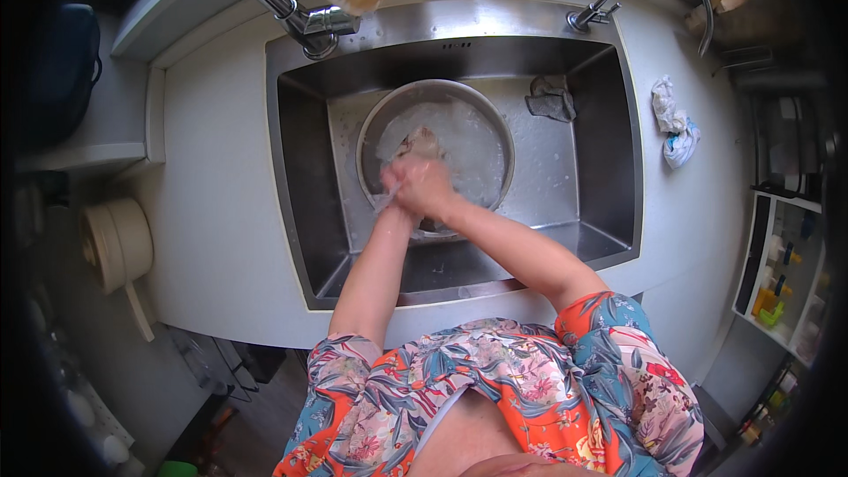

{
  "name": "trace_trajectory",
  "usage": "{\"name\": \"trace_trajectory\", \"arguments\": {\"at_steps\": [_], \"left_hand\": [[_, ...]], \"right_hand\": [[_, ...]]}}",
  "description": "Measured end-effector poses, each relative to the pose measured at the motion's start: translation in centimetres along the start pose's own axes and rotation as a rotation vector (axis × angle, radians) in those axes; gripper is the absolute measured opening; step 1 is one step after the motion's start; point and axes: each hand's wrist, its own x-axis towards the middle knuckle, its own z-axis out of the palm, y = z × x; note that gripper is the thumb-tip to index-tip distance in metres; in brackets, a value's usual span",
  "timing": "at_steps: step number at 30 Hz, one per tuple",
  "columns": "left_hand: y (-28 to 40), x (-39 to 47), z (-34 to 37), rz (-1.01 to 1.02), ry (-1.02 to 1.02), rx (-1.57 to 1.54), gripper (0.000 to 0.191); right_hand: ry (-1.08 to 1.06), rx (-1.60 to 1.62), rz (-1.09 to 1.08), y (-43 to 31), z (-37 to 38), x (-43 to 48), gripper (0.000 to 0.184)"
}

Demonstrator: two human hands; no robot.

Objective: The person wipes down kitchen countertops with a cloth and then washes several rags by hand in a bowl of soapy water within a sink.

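Observation:
Both hands are together over a round metal basin (505,139) of cloudy, sudsy water in the sink. My left hand (396,202) is at the basin's near left side, mostly covered by the other. On top of it lies my right hand (426,184), blurred. Between and beyond them shows a wet, light cloth with a reddish pattern (422,141), bunched up and gripped in the hands. Which fingers hold which part of it I cannot tell.
A stainless steel sink (543,165) surrounds the basin, with a grey rag (551,101) in its far right corner. A chrome faucet (318,26) stands at the back left, a thin curved tap (583,16) at the back right. Crumpled cloths (670,120) lie on the right counter; a lidded beige pot (118,245) is left.

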Motion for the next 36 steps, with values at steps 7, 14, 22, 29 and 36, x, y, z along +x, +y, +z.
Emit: {"name": "trace_trajectory", "arguments": {"at_steps": [7,14,22,29,36], "left_hand": [[1.7,4.3,5.2,-0.174,0.827,0.584,0.017],[2.0,2.5,6.8,-0.348,0.461,2.204,0.066],[7.6,2.6,11.8,-0.311,0.853,1.302,0.026],[9.7,0.6,14.8,-0.11,0.779,0.867,0.018],[5.5,2.1,15.9,-0.124,0.749,0.587,0.021]], "right_hand": [[-0.025,-0.087,0.324,11.2,-1.9,2.4,0.033],[-0.232,-0.236,0.234,12.2,-2.5,-1.3,0.043],[-0.07,0.29,0.347,10.5,-11.5,1.5,0.023],[-0.008,0.158,0.333,10.9,-13.8,1.5,0.021],[0.121,-0.335,0.023,7.4,-14.2,-0.1,0.017]]}}
